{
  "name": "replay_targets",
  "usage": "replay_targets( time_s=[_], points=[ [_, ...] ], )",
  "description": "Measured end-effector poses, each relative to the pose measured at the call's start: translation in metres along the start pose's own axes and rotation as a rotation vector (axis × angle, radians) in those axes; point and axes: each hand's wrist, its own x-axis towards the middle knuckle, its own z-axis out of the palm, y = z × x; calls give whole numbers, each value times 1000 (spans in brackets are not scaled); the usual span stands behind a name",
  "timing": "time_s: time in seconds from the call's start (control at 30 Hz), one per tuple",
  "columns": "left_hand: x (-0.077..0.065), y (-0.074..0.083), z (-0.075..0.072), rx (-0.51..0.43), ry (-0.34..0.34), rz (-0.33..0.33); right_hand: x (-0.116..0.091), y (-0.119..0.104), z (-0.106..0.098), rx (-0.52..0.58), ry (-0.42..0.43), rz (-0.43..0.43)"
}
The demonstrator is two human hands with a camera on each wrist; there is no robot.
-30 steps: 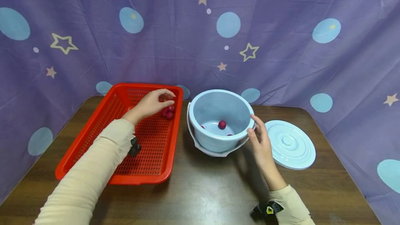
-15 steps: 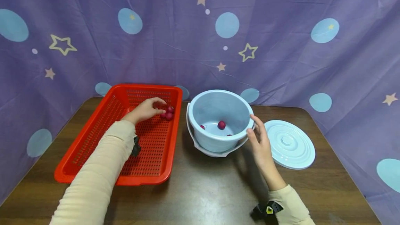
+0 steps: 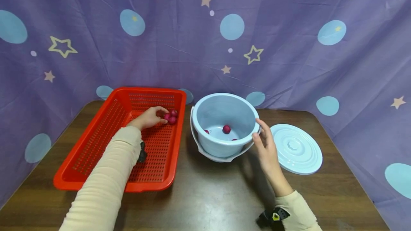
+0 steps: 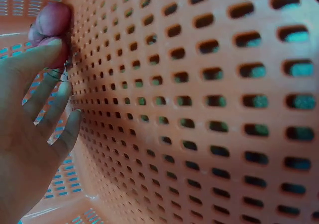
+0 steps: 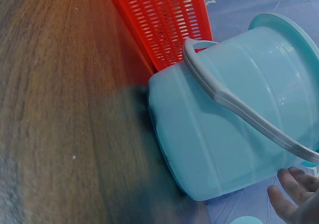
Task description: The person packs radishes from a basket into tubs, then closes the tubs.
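My left hand (image 3: 149, 117) reaches into the red plastic basket (image 3: 174, 145), by its right wall. Its thumb and forefinger pinch one of several small red radishes (image 3: 172, 120) clustered there. In the left wrist view the thumb tip lies against a radish (image 4: 54, 17) in the bunch, with thin roots hanging below; the forefinger is mostly hidden. My right hand (image 3: 269, 152) rests its fingertips and thumb against the outer right side of the light blue bucket (image 3: 221, 148), near the rim. Inside the bucket lie a few radishes (image 3: 226, 129), some partly hidden by its front wall.
A round light blue lid (image 3: 297, 149) lies on the wooden table (image 3: 205, 195) to the right of the bucket. The bucket's handle (image 3: 221, 159) hangs down in front. A purple curtain (image 3: 179, 38) with stars and dots stands behind the table.
My left hand has moved down and slightly left in the basket, from above the radishes to beside them, thumb and forefinger now at one. My right hand stays at the bucket.
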Motion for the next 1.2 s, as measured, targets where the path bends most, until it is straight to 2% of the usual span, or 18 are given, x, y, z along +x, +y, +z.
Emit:
replay_targets(
  time_s=[0.27,0.53,0.7,0.87,1.2],
  points=[
    [-6,5,0,-9,0,-7,-1,0,0,0,2,1],
    [-4,-2,0,48,23,-33,-2,0,1,-3,-4,13],
    [-2,0,-2,37,36,-27,-2,-1,2,-3,-1,13],
    [-2,6,-8,44,70,-15,-2,-1,2,4,-1,14],
    [-4,31,-26,81,150,38,-2,-1,1,-1,10,-1]
  ],
)
